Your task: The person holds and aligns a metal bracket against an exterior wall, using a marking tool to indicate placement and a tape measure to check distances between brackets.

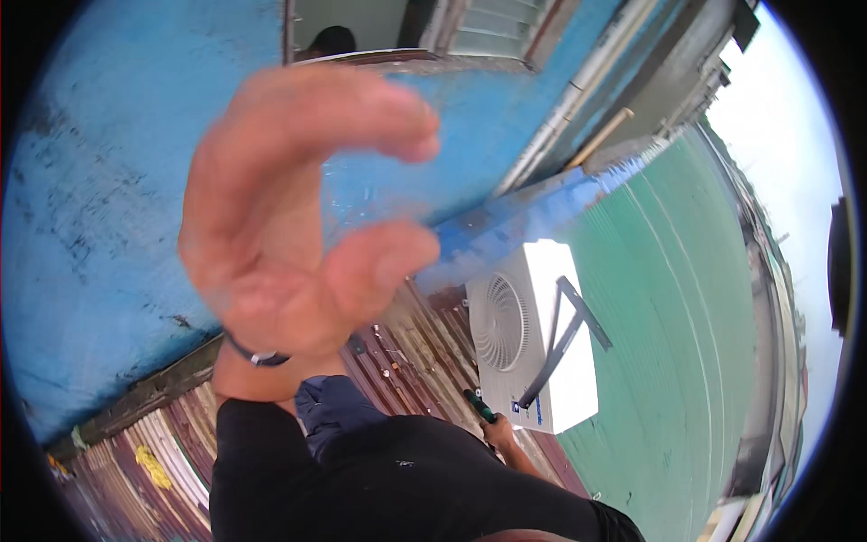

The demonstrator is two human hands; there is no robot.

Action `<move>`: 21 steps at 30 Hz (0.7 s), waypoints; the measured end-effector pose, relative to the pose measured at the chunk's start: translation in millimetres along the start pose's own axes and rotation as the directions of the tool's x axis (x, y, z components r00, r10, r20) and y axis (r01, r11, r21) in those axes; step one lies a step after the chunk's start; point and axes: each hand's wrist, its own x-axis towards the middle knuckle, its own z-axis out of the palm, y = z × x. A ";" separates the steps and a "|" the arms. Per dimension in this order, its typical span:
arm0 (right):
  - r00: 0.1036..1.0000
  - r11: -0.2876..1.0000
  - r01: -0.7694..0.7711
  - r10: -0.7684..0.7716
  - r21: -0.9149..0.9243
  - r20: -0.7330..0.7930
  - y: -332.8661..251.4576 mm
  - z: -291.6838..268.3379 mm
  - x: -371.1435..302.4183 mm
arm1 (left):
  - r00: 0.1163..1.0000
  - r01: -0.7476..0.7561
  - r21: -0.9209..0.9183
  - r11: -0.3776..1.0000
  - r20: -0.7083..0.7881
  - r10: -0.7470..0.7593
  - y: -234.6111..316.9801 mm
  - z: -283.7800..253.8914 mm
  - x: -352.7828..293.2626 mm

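My left hand (pixel 289 217) is raised close to the camera, slightly blurred. Its fingers and thumb curve in a C shape, apart, with nothing between them; a dark band circles the wrist. Lower down, my right hand (pixel 497 434) is wrapped round a green and black tool (pixel 480 406) with a slim body, its kind too small to make out. Beside that hand stands a white outdoor air conditioner unit (pixel 567 379) with a round fan grille. A black metal L-shaped bracket (pixel 562 350) lies on the unit's upper face.
Under me is a rusty corrugated metal roof (pixel 424 361), with small debris and a yellow bundle (pixel 153 466) at the left. A blue wall (pixel 117 199) rises ahead, with a window (pixel 497 27). A dark head (pixel 333 41) shows at the opening. A green roof (pixel 668 361) spreads right.
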 end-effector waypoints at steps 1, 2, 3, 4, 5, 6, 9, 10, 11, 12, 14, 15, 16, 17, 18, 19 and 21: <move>1.000 1.000 -0.012 0.012 -0.027 -0.009 14.0 -0.5 5.6 | 0.993 0.005 0.157 0.988 0.115 -0.023 6.0 -2.5 -4.2; 1.000 0.999 -0.004 0.004 -0.043 0.000 10.2 2.6 6.7 | 0.982 -0.013 0.237 0.971 0.187 -0.033 10.6 -4.4 -5.8; 1.000 1.000 -0.009 0.008 -0.025 -0.010 10.9 2.5 2.5 | 0.966 -0.035 0.306 0.951 0.254 -0.047 14.8 -5.9 -8.7; 0.999 0.999 -0.019 0.021 -0.047 0.040 0.4 5.3 -9.4 | 0.974 0.005 0.394 0.919 0.205 -0.093 16.9 -7.9 -14.7; 0.997 0.997 -0.030 0.035 -0.073 0.075 -9.4 -0.6 -17.8 | 0.982 0.045 0.470 0.882 0.140 -0.125 16.6 -11.3 -13.8; 1.000 1.000 0.008 -0.008 -0.012 -0.007 0.1 6.0 -18.9 | 0.982 0.034 0.462 0.886 0.148 -0.115 13.9 -21.9 -9.6; 0.998 0.999 -0.036 0.037 -0.031 0.040 25.1 7.4 -15.9 | 0.999 -0.014 0.317 0.948 0.040 0.001 7.1 -56.7 5.0; 0.998 0.998 -0.021 0.024 -0.054 0.063 19.9 8.1 -16.2 | 0.999 -0.040 0.328 0.944 0.034 0.030 11.4 -64.5 15.7; 0.997 0.999 -0.003 0.007 -0.053 0.073 13.4 10.9 -15.5 | 0.998 -0.065 0.341 0.938 0.029 0.059 16.1 -68.7 25.6; 0.996 0.997 0.015 -0.009 -0.074 0.085 14.3 14.8 -13.9 | 0.996 -0.082 0.355 0.931 0.049 0.069 18.3 -63.6 32.5; 0.995 0.997 0.002 0.005 -0.075 0.099 18.5 25.7 -9.1 | 0.996 -0.050 0.387 0.921 0.084 0.019 -5.2 -58.8 19.4; 0.995 0.997 -0.001 0.008 -0.076 0.101 26.0 27.1 -5.6 | 0.994 -0.019 0.400 0.916 0.109 -0.027 -24.0 -54.8 7.2; 0.997 0.998 0.000 0.005 -0.061 0.082 35.8 26.1 -2.5 | 0.980 0.132 0.427 0.894 0.077 -0.181 -46.0 -48.4 -12.5; 0.998 0.999 0.008 -0.005 -0.047 0.061 39.7 22.6 2.0 | 0.945 0.273 0.452 0.849 0.040 -0.325 -69.9 -47.3 -33.9; 0.997 0.998 -0.009 0.014 -0.065 0.076 37.8 20.8 8.9 | 0.829 0.481 0.409 0.775 0.075 -0.554 -96.2 -52.1 -56.9; 0.996 0.998 0.001 0.005 -0.059 0.089 30.2 24.4 12.1 | 0.645 0.682 0.337 0.649 0.141 -0.751 -124.3 -54.9 -82.3; 0.993 0.998 0.066 -0.063 -0.023 0.102 -6.7 37.2 18.1 | 0.150 0.603 0.772 0.202 0.138 -0.979 -192.6 -106.8 -165.5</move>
